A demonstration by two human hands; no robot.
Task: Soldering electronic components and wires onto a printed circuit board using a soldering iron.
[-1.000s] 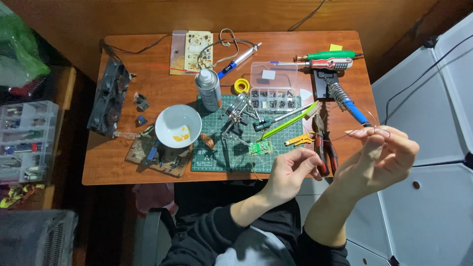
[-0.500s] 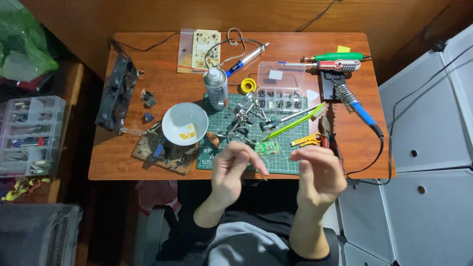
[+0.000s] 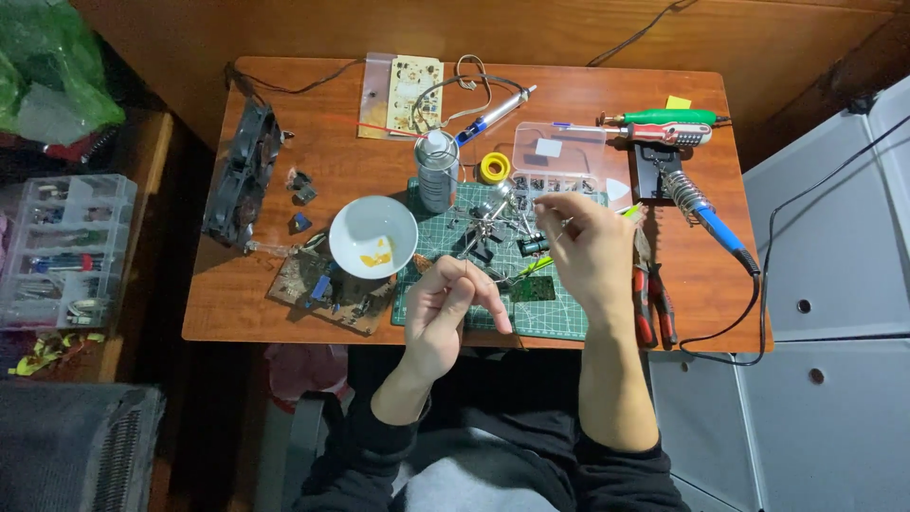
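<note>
Both hands' grips unclear, left hand at the cutting mat's near edge, right hand above it.

The desk is seen as smooth, reddish wood with a slight sheen. A matt green mat is laid upon it. A glossy white bowl, a shiny metal can and a clear plastic box are noted.
</note>
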